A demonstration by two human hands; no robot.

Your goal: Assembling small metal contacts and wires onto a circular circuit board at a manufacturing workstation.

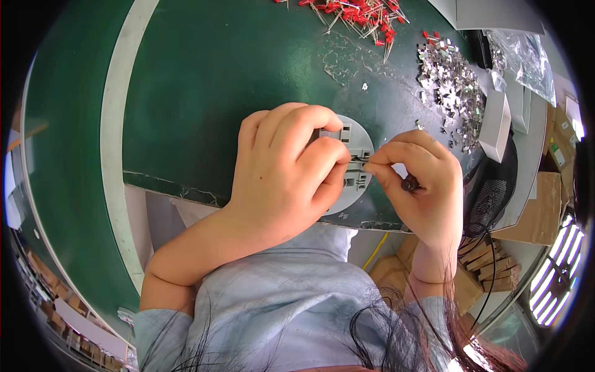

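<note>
Basically, both hands are bent over a round light-grey disc (344, 203), low on the green tabletop (186, 93) near the edge closest to the person. Disc has raised blocks and slots; it sits between the hands, partly under the left hand (294, 158), which hides its left side. Left fingers curled, forefinger and thumb tips brought close together over the disc's middle; cannot tell if they grip anything. Right hand (424, 180) comes in at the disc's right rim, thumb and forefinger pinching one end of a small thin part (358, 159) that lies between the two hands' fingertips. Small dark object (410, 183) tucked in the curl of the right hand, kind unclear.

Beyond the right hand: heap of small silver metal pieces (452, 93), a few strays nearer the hand. Farther off, at the top: pile of red-headed metal pins (362, 12). Right side: white box (496, 127), clear plastic bag (527, 65), black mesh item (493, 195), then cardboard boxes (538, 211) beyond the table.
</note>
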